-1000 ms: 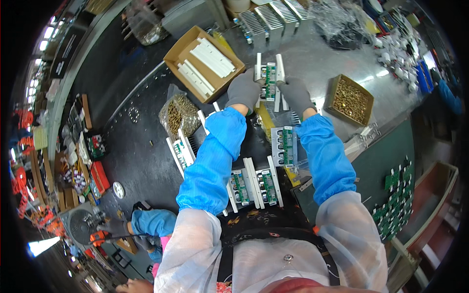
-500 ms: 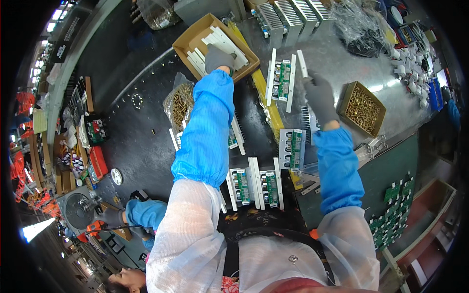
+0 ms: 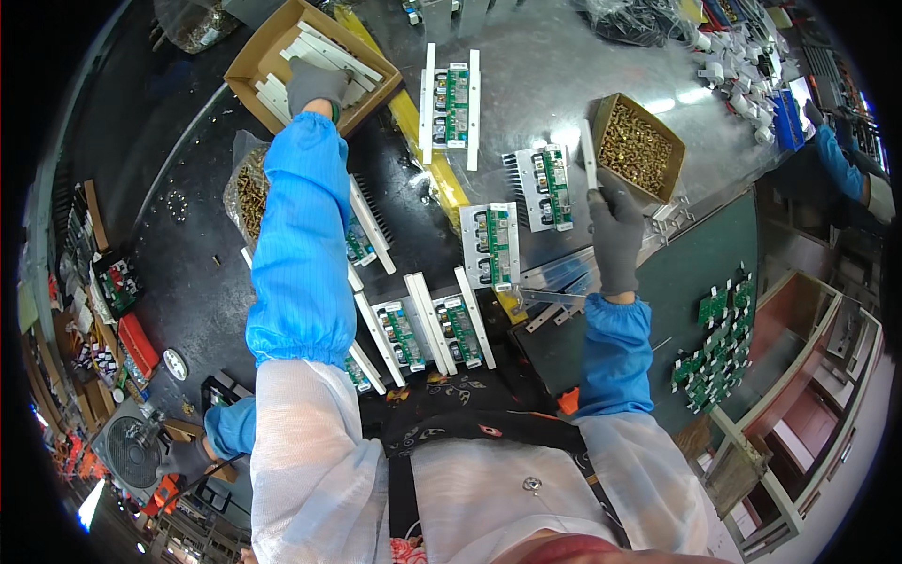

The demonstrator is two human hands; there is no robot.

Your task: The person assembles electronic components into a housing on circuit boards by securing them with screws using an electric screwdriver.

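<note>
My left hand (image 3: 315, 86), in a grey glove, reaches into a cardboard box (image 3: 256, 47) of white metal strips (image 3: 324, 49). Its fingers are bent down among the strips and mostly hidden. My right hand (image 3: 616, 235), gloved in grey too, is closed on the lower end of a white strip (image 3: 588, 150), which points away from me. To its left lies a green circuit board on a finned heat sink (image 3: 547, 188), without strips along its sides. Farther off, another board unit (image 3: 452, 103) has a white strip along each side.
A box of brass-coloured screws (image 3: 637, 146) stands beyond my right hand. Several board units (image 3: 398, 334) lie near my body, and a bag of screws (image 3: 246, 193) sits by my left sleeve. At lower left, a co-worker's gloved hand (image 3: 186, 458) is near a fan.
The whole view has shifted. My right hand has moved nearer to me with the strip, away from the far board unit, uncovering the heat sink. My left hand stays in the cardboard box.
</note>
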